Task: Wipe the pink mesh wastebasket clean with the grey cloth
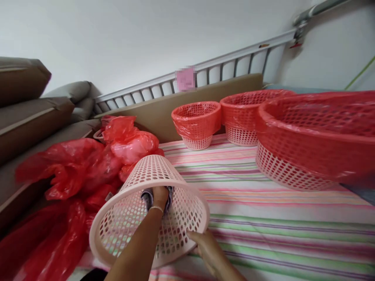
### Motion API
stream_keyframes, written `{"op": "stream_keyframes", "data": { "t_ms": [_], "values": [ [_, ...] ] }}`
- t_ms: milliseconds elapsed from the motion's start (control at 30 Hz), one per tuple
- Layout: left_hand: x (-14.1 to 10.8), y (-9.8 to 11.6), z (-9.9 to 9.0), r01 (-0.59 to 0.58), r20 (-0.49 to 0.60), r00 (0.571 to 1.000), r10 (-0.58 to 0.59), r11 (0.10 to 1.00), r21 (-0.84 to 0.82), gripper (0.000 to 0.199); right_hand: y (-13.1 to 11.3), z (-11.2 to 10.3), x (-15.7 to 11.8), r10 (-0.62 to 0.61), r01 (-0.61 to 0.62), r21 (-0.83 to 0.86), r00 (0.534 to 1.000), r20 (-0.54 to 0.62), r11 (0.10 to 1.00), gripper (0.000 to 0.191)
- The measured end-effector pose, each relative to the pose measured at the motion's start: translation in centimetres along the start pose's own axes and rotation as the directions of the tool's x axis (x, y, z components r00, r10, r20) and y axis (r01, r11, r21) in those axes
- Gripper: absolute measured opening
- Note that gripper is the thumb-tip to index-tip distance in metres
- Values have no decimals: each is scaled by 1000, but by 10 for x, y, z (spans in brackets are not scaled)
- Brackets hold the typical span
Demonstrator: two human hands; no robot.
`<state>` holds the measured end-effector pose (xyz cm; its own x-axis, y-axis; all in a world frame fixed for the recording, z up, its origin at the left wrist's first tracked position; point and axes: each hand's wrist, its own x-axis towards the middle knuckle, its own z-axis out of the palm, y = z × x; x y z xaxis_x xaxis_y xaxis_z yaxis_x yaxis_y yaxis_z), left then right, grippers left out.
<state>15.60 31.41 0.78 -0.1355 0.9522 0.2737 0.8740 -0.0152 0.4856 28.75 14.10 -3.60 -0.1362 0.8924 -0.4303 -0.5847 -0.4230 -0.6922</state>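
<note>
A pink perforated plastic basket (152,171) lies tipped on its side, its open mouth facing me, on a striped cloth (263,242). Inside it, my left hand (159,196) is closed on a dark patterned cloth (148,198) deep in the basket. My right hand (202,246) grips the basket's rim at the lower right, with the thumb showing inside the edge and the other fingers hidden below.
Three upright baskets lined with red plastic bags, one small (197,121), one behind (241,134) and one large (293,168), stand at the right. Red plastic bags (73,156) are heaped at the left beside grey-brown cushions (35,117). A radiator (216,74) runs along the wall.
</note>
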Motion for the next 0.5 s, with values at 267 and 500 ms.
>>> {"op": "stream_keyframes", "data": {
  "t_ms": [267,500],
  "values": [
    [-2,-17,4,-32,69,997,32,999,-5,27,-55,-5,-7,-354,313,-281,929,-107,907,47],
    [-94,8,-14,-158,184,966,181,978,-135,37,-51,-9,-4,-284,274,-92,950,-130,957,37]
  ]
}}
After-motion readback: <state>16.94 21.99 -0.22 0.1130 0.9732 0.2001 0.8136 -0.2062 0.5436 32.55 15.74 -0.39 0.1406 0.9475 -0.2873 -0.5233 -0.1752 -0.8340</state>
